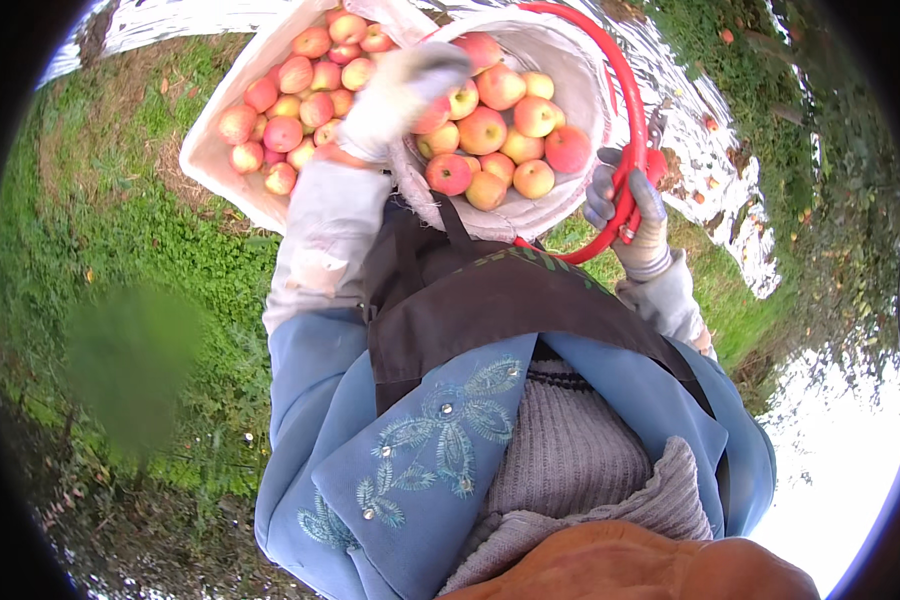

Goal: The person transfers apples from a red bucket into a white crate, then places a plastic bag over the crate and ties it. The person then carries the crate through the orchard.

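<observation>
My left hand (420,79), in a pale glove with a darker palm, is motion-blurred over the gap between a white-lined crate (229,202) and a round cloth-lined basket (562,214). Apples lie close beside its fingers; whether it holds one cannot be told. Many red-yellow apples (316,109) fill the crate's middle, and larger ones (482,130) lie in the basket. My right hand (630,199), gloved too, closes around the basket's red hoop handle (630,82) at the basket's right. Red grips and a metal part, apparently pruning shears (655,129), show at that hand, partly hidden.
White reflective sheeting (709,157) with scattered fallen apples lies on the ground at upper right. Grass (195,262) spreads on the left, with foliage (855,150) along the right. A dark apron (487,300) covers my front, close to the basket.
</observation>
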### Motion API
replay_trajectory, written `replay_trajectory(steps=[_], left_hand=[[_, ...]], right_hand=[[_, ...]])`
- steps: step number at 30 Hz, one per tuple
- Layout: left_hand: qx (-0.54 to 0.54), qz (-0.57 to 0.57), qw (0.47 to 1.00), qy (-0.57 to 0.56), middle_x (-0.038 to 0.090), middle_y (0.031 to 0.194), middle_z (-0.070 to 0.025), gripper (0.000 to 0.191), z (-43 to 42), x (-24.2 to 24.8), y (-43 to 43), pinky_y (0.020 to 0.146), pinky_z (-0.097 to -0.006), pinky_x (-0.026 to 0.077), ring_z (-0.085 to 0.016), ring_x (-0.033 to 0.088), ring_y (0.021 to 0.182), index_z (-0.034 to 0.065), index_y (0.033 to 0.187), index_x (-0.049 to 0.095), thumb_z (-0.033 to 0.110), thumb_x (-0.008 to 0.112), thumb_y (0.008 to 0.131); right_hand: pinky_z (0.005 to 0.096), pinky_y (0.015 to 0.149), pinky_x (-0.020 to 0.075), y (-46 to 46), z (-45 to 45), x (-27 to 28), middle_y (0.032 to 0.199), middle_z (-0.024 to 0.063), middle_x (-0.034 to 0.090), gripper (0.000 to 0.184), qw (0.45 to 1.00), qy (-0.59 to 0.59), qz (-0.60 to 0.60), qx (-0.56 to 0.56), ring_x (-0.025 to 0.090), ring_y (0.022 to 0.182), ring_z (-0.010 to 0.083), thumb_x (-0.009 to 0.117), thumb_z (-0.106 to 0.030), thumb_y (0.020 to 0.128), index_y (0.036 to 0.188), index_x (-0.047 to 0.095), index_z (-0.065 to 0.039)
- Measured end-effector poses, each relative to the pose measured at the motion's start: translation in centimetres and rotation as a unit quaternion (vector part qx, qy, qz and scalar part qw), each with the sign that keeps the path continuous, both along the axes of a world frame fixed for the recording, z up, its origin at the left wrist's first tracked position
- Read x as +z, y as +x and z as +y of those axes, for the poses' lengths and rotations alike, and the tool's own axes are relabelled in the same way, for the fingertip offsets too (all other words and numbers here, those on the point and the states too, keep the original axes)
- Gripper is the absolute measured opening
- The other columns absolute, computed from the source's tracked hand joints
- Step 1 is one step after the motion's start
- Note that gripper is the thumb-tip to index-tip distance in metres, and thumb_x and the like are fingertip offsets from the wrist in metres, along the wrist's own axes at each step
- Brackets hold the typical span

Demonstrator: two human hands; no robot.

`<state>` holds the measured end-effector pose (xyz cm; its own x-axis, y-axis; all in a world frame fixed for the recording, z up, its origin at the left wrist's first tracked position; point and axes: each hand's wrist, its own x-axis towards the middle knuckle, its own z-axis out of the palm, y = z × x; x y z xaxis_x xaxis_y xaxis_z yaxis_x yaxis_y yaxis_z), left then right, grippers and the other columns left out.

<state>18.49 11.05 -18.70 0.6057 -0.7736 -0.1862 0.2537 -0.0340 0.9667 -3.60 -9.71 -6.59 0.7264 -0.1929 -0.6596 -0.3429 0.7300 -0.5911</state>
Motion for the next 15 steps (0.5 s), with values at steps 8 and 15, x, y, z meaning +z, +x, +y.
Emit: replay_trajectory(steps=[8,15], left_hand=[[-0.39,-0.46,0.773,0.197,0.051,0.126,-0.0151,0.055,-16.7,-4.8,-10.8,0.093,-0.0481,0.04,-0.032,0.049,0.118,0.0124,0.125,0.053,0.034,0.065,0.076],[-0.439,-0.467,0.741,0.202,0.053,0.126,-0.0131,0.046,-21.5,-8.1,-15.9,0.093,-0.0551,0.039,-0.031,0.053,0.117,0.0162,0.127,0.053,0.028,0.059,0.083]], right_hand=[[0.026,0.056,0.038,-0.2,0.1,-0.2,0.08,0.0025,0.049,0.053,1.0,-0.008,0.003,-0.011,0.045,0.062,0.0103,0.06,-0.037,0.091,0.126,0.045,0.0],[0.0259,0.056,0.0377,-0.5,-0.2,-0.4,0.079,0.0014,0.049,0.052,1.0,-0.005,0.0,-0.001,0.045,0.062,0.01,0.059,-0.038,0.091,0.126,0.045,-0.001]])
